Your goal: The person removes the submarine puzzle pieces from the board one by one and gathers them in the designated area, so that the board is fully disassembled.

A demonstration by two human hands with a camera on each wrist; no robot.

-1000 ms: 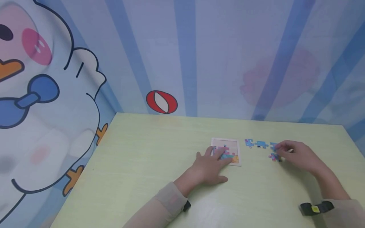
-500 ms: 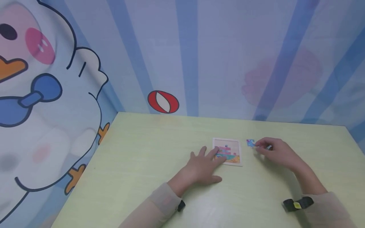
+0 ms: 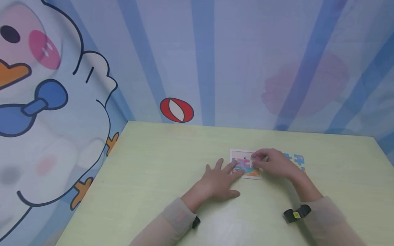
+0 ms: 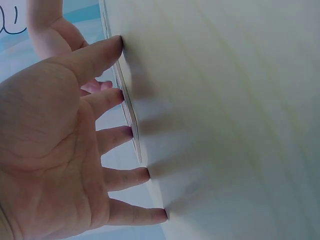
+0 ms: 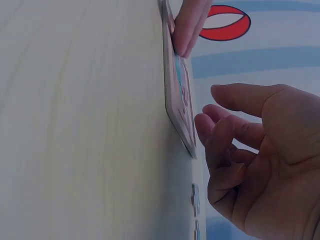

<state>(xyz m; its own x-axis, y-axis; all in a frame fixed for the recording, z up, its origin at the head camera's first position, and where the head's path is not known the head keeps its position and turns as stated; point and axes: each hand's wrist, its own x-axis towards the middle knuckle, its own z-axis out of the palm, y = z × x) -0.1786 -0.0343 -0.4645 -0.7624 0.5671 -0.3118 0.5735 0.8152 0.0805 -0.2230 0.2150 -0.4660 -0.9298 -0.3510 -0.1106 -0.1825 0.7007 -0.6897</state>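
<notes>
A pale square picture frame (image 3: 245,150) holds a partly filled jigsaw puzzle (image 3: 243,162) with pink, teal and orange parts. My left hand (image 3: 217,182) is spread out, its fingertips resting on the frame's left part and on the table; the left wrist view shows the fingers straight. Over the frame's right edge, my right hand (image 3: 275,164) has thumb and fingers bent close together. In the right wrist view, the right hand's thumb (image 5: 240,97) lies close to the bent fingers. I cannot tell whether a small puzzle piece is between them.
Loose blue puzzle pieces (image 3: 298,159) lie to the right of the frame, partly hidden behind the right hand and wrist. The pale yellow table (image 3: 160,153) ends against a printed blue-striped backdrop (image 3: 240,68).
My right hand has moved left from the loose pieces to the frame's right edge, uncovering pieces on the right. My left hand shifted slightly left, then stayed on the frame.
</notes>
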